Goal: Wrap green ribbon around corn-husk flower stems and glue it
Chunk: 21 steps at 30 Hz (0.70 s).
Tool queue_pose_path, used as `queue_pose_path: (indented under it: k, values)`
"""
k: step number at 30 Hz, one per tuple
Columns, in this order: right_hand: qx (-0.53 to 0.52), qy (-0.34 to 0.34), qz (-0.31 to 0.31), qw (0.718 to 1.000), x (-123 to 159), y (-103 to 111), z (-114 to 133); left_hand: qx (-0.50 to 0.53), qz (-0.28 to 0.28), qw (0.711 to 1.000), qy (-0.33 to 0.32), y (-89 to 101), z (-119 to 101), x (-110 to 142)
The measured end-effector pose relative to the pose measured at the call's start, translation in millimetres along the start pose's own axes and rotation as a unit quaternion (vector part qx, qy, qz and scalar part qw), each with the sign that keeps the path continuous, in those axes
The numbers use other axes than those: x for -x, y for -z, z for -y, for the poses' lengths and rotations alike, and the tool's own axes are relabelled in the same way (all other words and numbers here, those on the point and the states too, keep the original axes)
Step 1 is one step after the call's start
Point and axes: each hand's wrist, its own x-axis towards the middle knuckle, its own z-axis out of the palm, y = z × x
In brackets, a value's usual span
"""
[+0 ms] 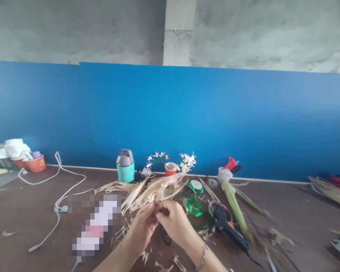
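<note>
My left hand (pixel 141 228) is closed, its thumb and fingers pinching a small pale husk flower (pixel 151 198) whose petals stick up above the fingertips. My right hand (pixel 174 219) meets it at the fingertips, pinched as well; what lies between its fingers is hidden. Just beyond both hands lies a heap of dried corn husks (pixel 161 189). Behind the heap, finished-looking husk flowers (pixel 189 160) on green stems stand in a red paper cup (pixel 170 170). Small husk scraps (pixel 121 233) are scattered around my wrists.
A black glue gun (pixel 229 227) lies right of my hands, near green ribbon (pixel 194 207) and a ribbon spool (pixel 196 184). Left are a power strip (pixel 98 224), blurred out, and a white cable (pixel 49 233). A teal container (pixel 126 172) stands near the blue partition (pixel 158 113).
</note>
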Motion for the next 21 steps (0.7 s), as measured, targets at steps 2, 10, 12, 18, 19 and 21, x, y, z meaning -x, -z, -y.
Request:
queue_pose_path:
  k: [2, 10, 12, 18, 19, 21]
  values:
    - [0.001, -0.006, 0.002, 1.0, -0.7, -0.3, -0.2, -0.001, -0.007, 1.0, -0.003, -1.0, -1.7, -0.7]
    - [-0.014, -0.017, 0.01, 1.0, -4.8, -1.8, -9.9, 0.03, -0.022, 0.999, 0.011, -2.6, -6.9, -1.8]
    - [-0.017, -0.011, 0.009, 1.0, -4.7, -1.7, -10.9, 0.025, -0.025, 0.999, 0.006, -2.5, -6.0, -2.0]
    - [0.016, -0.013, 0.008, 1.0, -4.4, -2.0, -11.5, -0.017, -0.041, 0.999, -0.026, -1.1, -1.6, -3.4]
    - [0.024, -0.015, 0.006, 1.0, -4.6, -2.3, -11.2, -0.022, -0.04, 0.999, -0.029, -0.8, -1.1, -3.5]
    - [0.032, -0.019, 0.001, 0.999, -4.8, -3.2, -10.3, -0.031, -0.039, 0.998, -0.034, -0.6, -0.5, -3.4]
